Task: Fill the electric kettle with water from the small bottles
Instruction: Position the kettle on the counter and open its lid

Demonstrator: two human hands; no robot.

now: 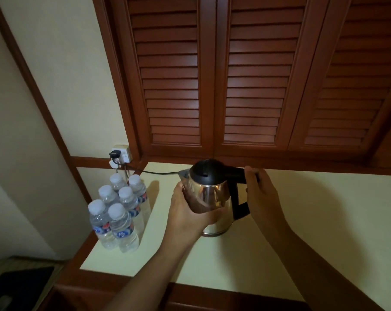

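Observation:
A steel electric kettle (214, 194) with a closed black lid (206, 171) and black handle stands on the cream counter (313, 232). My left hand (190, 212) wraps around the kettle's left and front side. My right hand (259, 187) grips the top of the black handle. Several small capped water bottles (120, 212) with blue labels stand packed together at the counter's left end, apart from both hands.
A black cord (158, 172) runs along the back of the counter to a wall socket (120, 153) behind the bottles. Brown louvred doors (246, 75) rise behind the counter. A wooden edge trims the counter front; a dark object (17, 288) lies lower left.

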